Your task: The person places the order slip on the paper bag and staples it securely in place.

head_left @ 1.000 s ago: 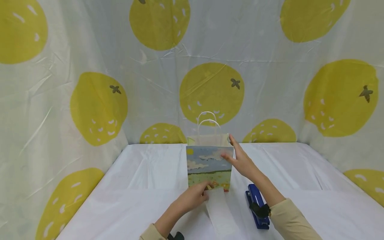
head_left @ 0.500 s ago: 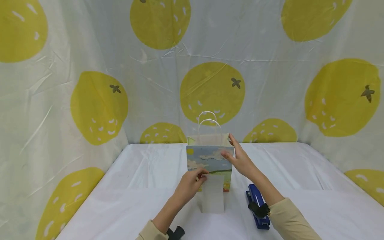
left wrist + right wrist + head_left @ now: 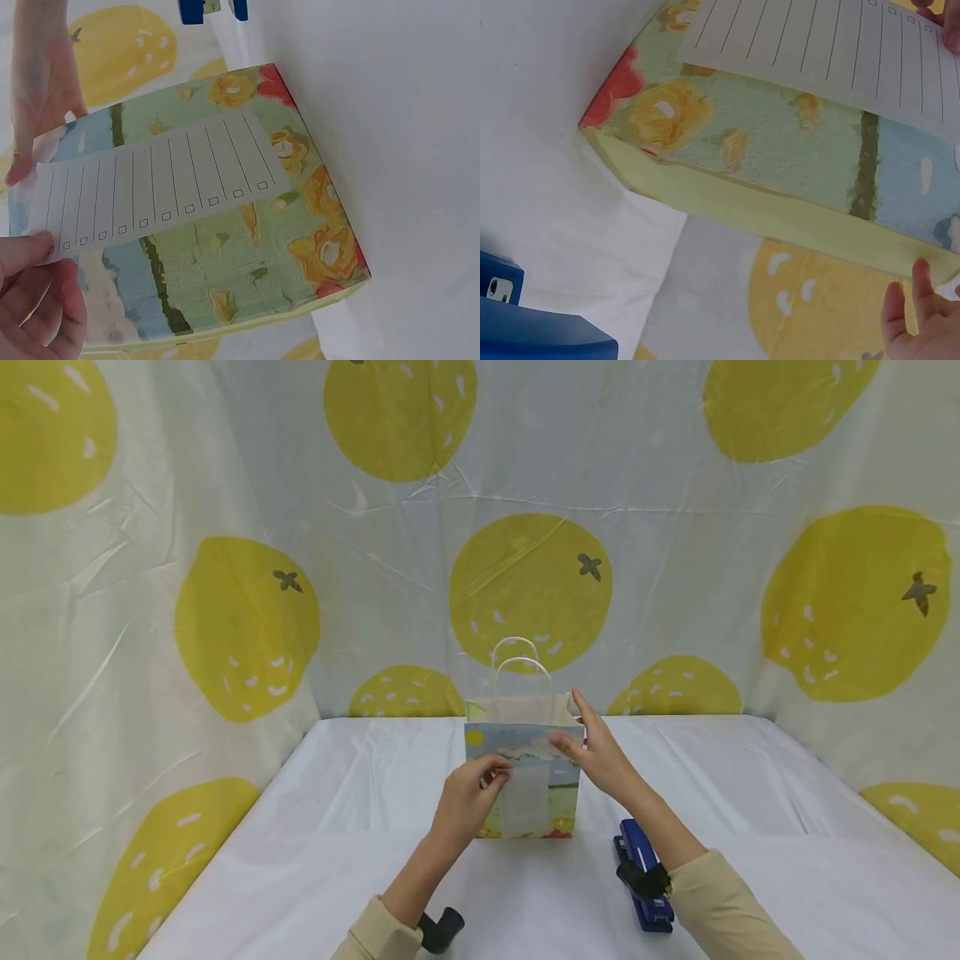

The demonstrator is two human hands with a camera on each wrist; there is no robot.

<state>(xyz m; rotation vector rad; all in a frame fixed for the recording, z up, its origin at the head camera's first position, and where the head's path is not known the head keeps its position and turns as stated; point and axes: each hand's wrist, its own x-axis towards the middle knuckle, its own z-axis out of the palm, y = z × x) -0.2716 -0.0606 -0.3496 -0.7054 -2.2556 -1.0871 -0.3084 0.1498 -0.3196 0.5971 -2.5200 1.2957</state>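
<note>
Checklist slip [image 3: 525, 803] lies flat, or nearly so, against the front of an upright paper bag [image 3: 214, 277], just to the right of the left hand [image 3: 467, 793] and below the right. The left hand holds its upper corner in a narrow pinch, thumb over the printed side, which seems meant to keep the strip straight and level while leaving most of it uncovered. Its row of small boxes runs down the edge nearest that hand. The right hand [image 3: 603, 760] is spread wide at the bag's upper right edge, thumb on the front and fingers straight along the side, probably to stop the light bag tipping or sliding under the paper. Two white handles [image 3: 522, 659] rise between and above the hands, free of both. Nearer the body than the right hand, partly under its forearm, a blue stapler [image 3: 656, 910] rests on the white-covered bench [image 3: 382, 777], untouched, perhaps parked there to be within easy reach. Beyond both hands hangs a pale backdrop [image 3: 660, 585] printed with yellow fruit.
</note>
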